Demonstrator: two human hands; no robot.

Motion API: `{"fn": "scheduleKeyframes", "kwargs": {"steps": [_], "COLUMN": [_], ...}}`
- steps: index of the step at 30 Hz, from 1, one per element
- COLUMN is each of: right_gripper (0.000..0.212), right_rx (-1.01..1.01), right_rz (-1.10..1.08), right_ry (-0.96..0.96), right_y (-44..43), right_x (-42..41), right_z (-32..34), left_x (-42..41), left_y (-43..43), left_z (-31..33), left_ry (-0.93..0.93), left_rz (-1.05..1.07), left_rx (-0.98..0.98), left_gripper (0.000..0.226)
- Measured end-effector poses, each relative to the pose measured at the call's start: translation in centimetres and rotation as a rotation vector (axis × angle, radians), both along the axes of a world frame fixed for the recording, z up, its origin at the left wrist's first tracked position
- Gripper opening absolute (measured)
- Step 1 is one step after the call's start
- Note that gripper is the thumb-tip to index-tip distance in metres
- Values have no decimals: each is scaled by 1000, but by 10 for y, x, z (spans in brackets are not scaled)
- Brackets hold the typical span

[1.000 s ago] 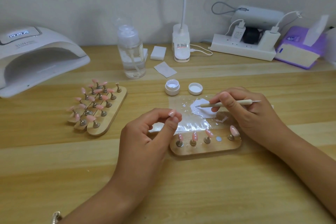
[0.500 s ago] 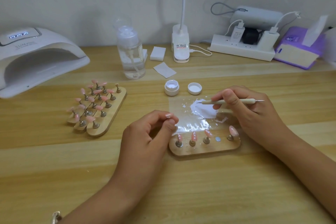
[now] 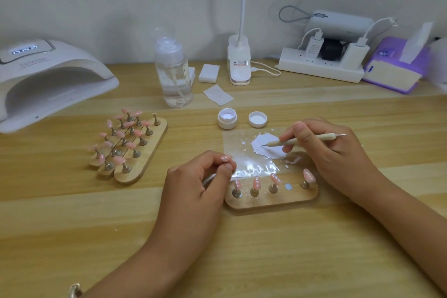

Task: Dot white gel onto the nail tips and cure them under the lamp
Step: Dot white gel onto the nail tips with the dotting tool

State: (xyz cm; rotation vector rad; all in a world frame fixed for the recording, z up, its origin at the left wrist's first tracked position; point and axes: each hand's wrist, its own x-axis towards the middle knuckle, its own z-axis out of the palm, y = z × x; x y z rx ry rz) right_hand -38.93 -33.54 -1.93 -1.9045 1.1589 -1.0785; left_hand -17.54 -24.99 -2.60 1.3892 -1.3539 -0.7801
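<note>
My right hand (image 3: 331,152) grips a dotting tool (image 3: 297,141) whose tip sits in a puddle of white gel (image 3: 263,147) on a clear film (image 3: 244,152). My left hand (image 3: 196,184) pinches a pink nail tip on its metal stand (image 3: 226,159) at the film's left edge. In front of both hands lies a small wooden holder (image 3: 271,198) with several pink nail tips and one bare magnet spot. An open gel pot (image 3: 227,117) and its lid (image 3: 257,119) stand behind the film. The white curing lamp (image 3: 46,80) sits at the far left.
A larger wooden rack (image 3: 130,147) with several pink tips lies left of centre. Behind it stand a clear pump bottle (image 3: 173,72), white pads (image 3: 209,72), a wipe (image 3: 217,94), a desk lamp base (image 3: 239,60), a power strip (image 3: 321,65) and a purple tissue pack (image 3: 396,65).
The tool's tip has dipped down and to the right into the white gel puddle. My left hand has lowered slightly with the tip it pinches.
</note>
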Motion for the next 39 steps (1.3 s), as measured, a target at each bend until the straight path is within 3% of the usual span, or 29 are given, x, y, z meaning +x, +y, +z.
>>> {"fn": "scheduleKeyframes", "kwargs": {"steps": [39], "right_gripper": [31], "right_rx": [27], "right_rz": [-45], "right_ry": [-37], "right_y": [0], "right_x": [-1], "right_z": [0], "left_x": [0], "left_y": [0], "left_z": [0], "left_ry": [-50], "left_rz": [10], "left_rx": [5], "left_gripper": [13]}}
